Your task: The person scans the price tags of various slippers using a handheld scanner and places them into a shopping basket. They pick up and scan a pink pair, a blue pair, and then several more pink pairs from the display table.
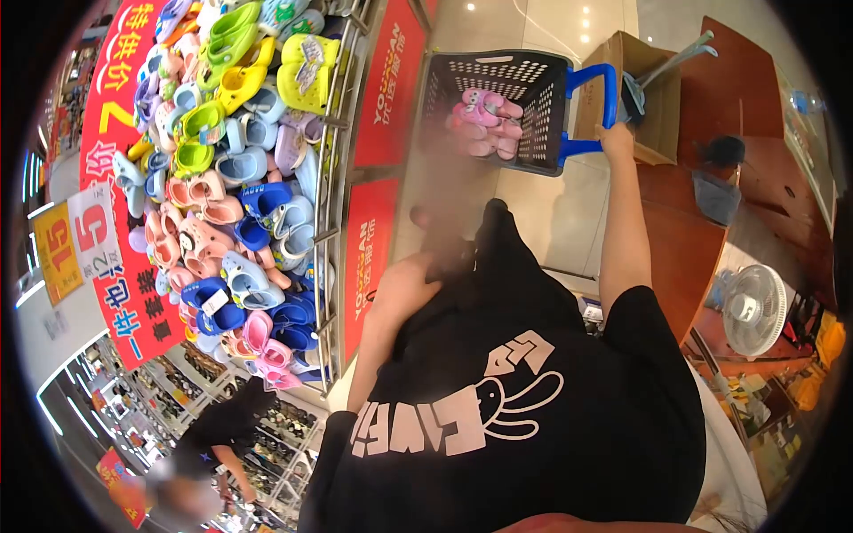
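Note:
My right hand (615, 142) is closed round the blue handle (609, 98) of a dark perforated shopping basket (538, 102). Inside the basket lie pink slippers (487, 111), some with a decoration on top. My left hand (413, 277) is low beside the black shirt (551, 391), against its dark fabric. Its fingers are partly hidden and blurred, so whether it holds anything is unclear.
At left, a wire display (330, 178) is heaped with colorful clogs (209, 222), beside red signs (378, 80). A cardboard box (662, 133) with a dustpan, a brown counter (662, 240) and a white fan (753, 309) stand at right. Another person (218, 426) is at lower left.

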{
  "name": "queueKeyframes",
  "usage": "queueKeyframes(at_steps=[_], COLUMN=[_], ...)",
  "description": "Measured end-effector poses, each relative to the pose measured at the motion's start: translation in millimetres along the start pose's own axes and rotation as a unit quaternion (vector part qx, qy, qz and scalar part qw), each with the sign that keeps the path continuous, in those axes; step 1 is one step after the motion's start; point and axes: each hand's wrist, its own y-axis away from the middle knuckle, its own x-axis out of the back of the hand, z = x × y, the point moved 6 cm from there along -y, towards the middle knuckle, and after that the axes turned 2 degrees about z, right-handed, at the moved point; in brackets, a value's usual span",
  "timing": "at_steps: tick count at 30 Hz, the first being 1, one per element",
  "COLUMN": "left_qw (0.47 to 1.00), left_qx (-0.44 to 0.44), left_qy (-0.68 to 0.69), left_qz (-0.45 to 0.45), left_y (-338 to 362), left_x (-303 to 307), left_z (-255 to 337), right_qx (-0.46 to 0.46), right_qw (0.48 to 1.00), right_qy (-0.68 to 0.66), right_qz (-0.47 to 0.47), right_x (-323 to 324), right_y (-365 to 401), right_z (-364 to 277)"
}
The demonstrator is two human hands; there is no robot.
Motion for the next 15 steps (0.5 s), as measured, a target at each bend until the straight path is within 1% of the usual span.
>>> queueKeyframes(at_steps=[1,2,4,5,6,8,9,11,12,13,14,15], left_qw=[1.000,1.000,1.000,1.000,1.000,1.000,1.000,0.999,1.000,1.000,0.999,0.999], left_qx=[0.004,0.009,0.011,0.012,0.012,-0.003,0.000,-0.013,-0.004,-0.018,-0.032,-0.021], left_qy=[0.008,0.016,0.007,0.008,0.008,-0.029,-0.025,-0.021,-0.019,-0.025,-0.031,-0.043], left_qz=[0.005,0.011,0.004,0.004,0.002,-0.002,0.003,-0.021,-0.009,0.007,0.023,0.016], left_y=[-3,-6,-13,-16,-18,-25,-27,-29,-30,-31,-32,-33], left_x=[4,7,4,2,0,-2,-1,0,0,-3,-3,-1], left_z=[6,10,12,13,15,20,22,26,22,18,16,16], right_qx=[-0.007,-0.031,-0.079,-0.058,-0.060,-0.050,-0.055,-0.025,-0.033,-0.041,-0.066,-0.091], right_qw=[1.000,0.995,0.960,0.972,0.972,0.957,0.949,0.944,0.947,0.950,0.936,0.920], right_qy=[-0.006,-0.095,-0.268,-0.227,-0.226,-0.285,-0.312,-0.329,-0.318,-0.307,-0.344,-0.379], right_qz=[-0.003,-0.003,-0.002,0.016,0.015,-0.015,-0.005,0.018,-0.003,-0.026,-0.036,-0.048], right_x=[-6,-15,-32,-31,-32,-32,-31,-44,-66,-83,-78,-72], right_y=[-1,-1,7,10,16,34,46,63,65,69,92,115], right_z=[4,7,7,5,8,7,5,11,26,36,25,18])
